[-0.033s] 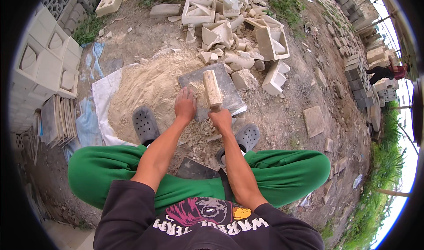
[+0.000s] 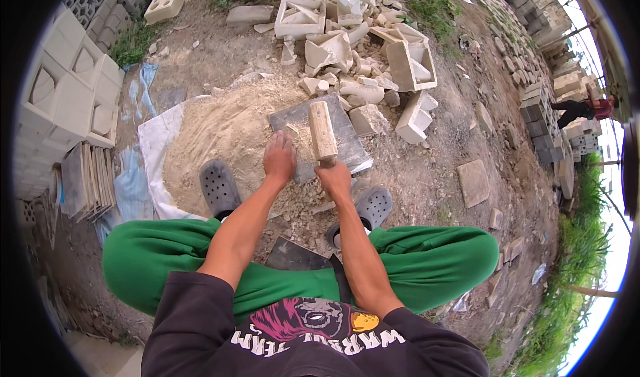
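Note:
My right hand (image 2: 333,177) is closed round the short handle of a wooden mallet (image 2: 323,130). The mallet's blocky, worn head lies over a flat dark slab (image 2: 350,129) strewn with pale crumbs. My left hand (image 2: 279,158) is at the slab's left edge, fingers stretched forward and apart, holding nothing that I can see. A small pale chunk (image 2: 291,131) sits just beyond its fingertips. Left of the slab, a heap of sandy pale powder (image 2: 220,134) covers much of a white sheet (image 2: 160,157). The underside of my left hand is hidden.
Broken pale blocks (image 2: 330,50) are piled beyond the slab. Large pale blocks (image 2: 73,70) are stacked at the left, above thin boards (image 2: 93,180). A flat stone (image 2: 473,183) lies at the right. Grey clogs (image 2: 220,187) flank my hands. A person (image 2: 587,110) stands far right.
The mallet head has shifted very slightly up and to the right. My left hand stays almost in place.

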The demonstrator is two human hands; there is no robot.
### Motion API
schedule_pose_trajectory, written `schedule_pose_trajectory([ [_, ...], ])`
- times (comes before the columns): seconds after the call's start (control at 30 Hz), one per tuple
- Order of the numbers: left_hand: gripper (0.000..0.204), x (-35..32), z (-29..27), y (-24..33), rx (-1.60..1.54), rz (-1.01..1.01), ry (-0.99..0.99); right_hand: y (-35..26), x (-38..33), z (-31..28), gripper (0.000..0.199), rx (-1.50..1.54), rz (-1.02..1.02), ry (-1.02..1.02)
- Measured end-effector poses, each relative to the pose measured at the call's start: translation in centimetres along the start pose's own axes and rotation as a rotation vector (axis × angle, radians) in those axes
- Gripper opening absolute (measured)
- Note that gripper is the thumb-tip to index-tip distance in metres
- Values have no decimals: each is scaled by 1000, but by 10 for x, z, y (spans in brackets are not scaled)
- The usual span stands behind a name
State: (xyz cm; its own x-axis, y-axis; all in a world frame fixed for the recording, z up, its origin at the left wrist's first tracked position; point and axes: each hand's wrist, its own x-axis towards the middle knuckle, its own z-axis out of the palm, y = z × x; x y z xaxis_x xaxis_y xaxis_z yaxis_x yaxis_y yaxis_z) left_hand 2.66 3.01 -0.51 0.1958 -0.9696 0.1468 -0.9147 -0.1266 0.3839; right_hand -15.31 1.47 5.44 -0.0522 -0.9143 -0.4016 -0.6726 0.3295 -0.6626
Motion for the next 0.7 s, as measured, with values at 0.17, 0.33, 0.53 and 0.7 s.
schedule_pose_trajectory([
  [0.17,44,-1,-1,-4,25,-8,44,-7,1,6,40,197,-99,113],
  [0.33,43,16,-16,15,-11,-57,-41,40,25,17,36,-1,37,-59],
  [0.53,43,25,-33,10,3,-155,-188,18,3,-9,47,133,204,-14],
  [0.7,45,32,-34,9,-30,-142,-273,43,12,-26,54,60,229,136],
])
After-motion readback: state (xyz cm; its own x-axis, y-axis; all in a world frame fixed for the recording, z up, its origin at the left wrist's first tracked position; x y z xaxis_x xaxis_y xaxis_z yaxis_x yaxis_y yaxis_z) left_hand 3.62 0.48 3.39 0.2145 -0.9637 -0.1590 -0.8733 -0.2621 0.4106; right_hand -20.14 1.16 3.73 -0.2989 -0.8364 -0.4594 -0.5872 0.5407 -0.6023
